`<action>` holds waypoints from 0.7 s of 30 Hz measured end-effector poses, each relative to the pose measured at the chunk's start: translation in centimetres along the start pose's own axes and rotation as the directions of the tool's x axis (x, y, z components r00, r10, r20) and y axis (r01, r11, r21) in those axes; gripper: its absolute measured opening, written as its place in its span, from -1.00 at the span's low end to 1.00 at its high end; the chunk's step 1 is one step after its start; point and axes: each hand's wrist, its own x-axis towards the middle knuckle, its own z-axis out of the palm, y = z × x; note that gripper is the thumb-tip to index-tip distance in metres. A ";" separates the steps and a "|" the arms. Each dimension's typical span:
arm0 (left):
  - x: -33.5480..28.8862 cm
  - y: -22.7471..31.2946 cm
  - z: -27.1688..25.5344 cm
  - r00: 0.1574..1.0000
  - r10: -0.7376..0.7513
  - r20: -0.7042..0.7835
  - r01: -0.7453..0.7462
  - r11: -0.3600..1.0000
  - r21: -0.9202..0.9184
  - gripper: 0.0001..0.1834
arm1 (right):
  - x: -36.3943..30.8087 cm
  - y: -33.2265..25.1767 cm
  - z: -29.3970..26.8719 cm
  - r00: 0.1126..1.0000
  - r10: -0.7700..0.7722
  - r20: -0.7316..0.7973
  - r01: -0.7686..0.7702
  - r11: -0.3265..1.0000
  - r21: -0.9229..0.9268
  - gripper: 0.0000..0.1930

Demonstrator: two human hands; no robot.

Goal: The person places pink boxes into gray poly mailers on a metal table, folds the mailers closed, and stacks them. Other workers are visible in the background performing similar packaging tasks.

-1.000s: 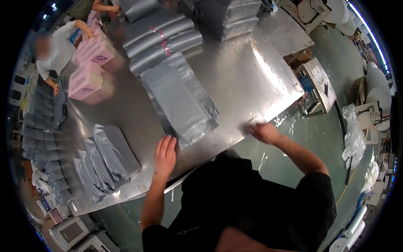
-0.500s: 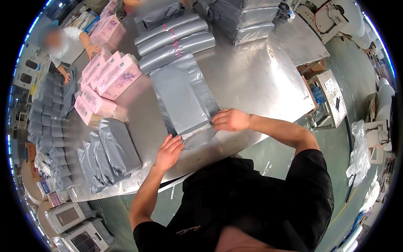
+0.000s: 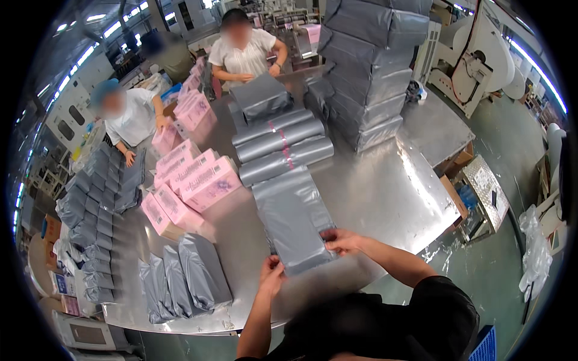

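Observation:
A flat grey plastic mailing bag (image 3: 295, 222) lies lengthwise before me on the metal table (image 3: 385, 222), with more grey plastic showing under its edges. At its near left corner my left hand (image 3: 273, 275) is closed, thumb and fingers pinching the edge. My right hand (image 3: 344, 242) grips the right edge near the same end, its fingers partly hidden by the plastic. Just beyond the bag lie several rolled grey bag bundles (image 3: 286, 159) with pink marks. To the left stand several filled grey packages (image 3: 205, 271), side by side.
Pink printed packs (image 3: 211, 183) sit left of centre. A tall stack of grey packages (image 3: 376, 72) rises at the far right. Grey parcels (image 3: 96, 240) line the left edge. Two people (image 3: 135, 114) in white work across the table. A metal cart (image 3: 484, 186) stands right.
The view has tilted up toward the far side. My hands have gone from resting on the bag's near end to pinching its edges. The loose flap at that end no longer shows.

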 end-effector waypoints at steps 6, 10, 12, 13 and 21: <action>-5.0 -2.4 -1.9 0.994 0.053 0.094 -0.008 0.903 -0.430 -0.54 | -0.5 -2.1 8.3 0.978 -0.025 0.209 -0.022 0.976 0.218 0.05; -8.4 -6.3 -3.5 0.986 0.118 -0.116 -0.156 0.894 -0.420 -0.60 | 1.5 -8.2 18.1 0.976 -0.049 0.214 0.096 0.972 -0.216 0.22; -9.4 -11.4 -7.1 0.970 0.160 -0.182 -0.176 0.982 -0.072 -0.62 | 5.7 -8.2 22.9 0.953 -0.079 0.294 0.225 0.832 -0.507 0.27; -9.7 -12.0 -7.9 0.978 0.110 -0.175 -0.128 0.987 -0.095 -0.63 | 8.6 -6.4 25.1 0.957 -0.186 0.221 0.285 0.735 -0.616 0.29; -14.2 0.6 -6.6 0.968 -0.002 -0.252 -0.107 0.902 -0.419 -0.68 | 15.3 -6.9 29.1 0.916 0.071 0.396 0.161 0.838 -0.522 0.06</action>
